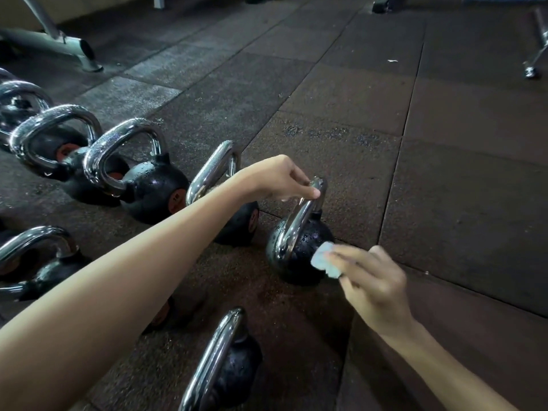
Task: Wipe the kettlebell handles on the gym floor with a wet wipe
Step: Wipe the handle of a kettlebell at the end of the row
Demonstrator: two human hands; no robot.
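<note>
Head view, looking down on the gym floor, which is dark rubber tiles.

The left hand sits at centre frame, its arm reaching in from the lower left. Its grip is closed over the top of the chrome handle of one kettlebell, fingers curled round the bar. This kettlebell stands on the floor just right of centre, and its black body is beaded with water drops.

The right hand enters from the lower right. Its grip is curled round a crumpled pale blue wet wipe. The wipe touches the kettlebell's body on its right side, just beside the foot of the handle. Hand and wipe are blurred, so we cannot tell the exact finger placement.

Other weights:
- A second kettlebell stands just left of the held one, partly hidden behind the left forearm.
- A row of kettlebells runs from there toward the upper left edge, with drops on the chrome.
- A lower-left kettlebell lies under the forearm line.
- A bottom kettlebell sits at bottom centre, seen edge-on.

We also note a wet patch on the tile above the hands, a grey equipment foot at upper left and a metal frame at upper right.
</note>
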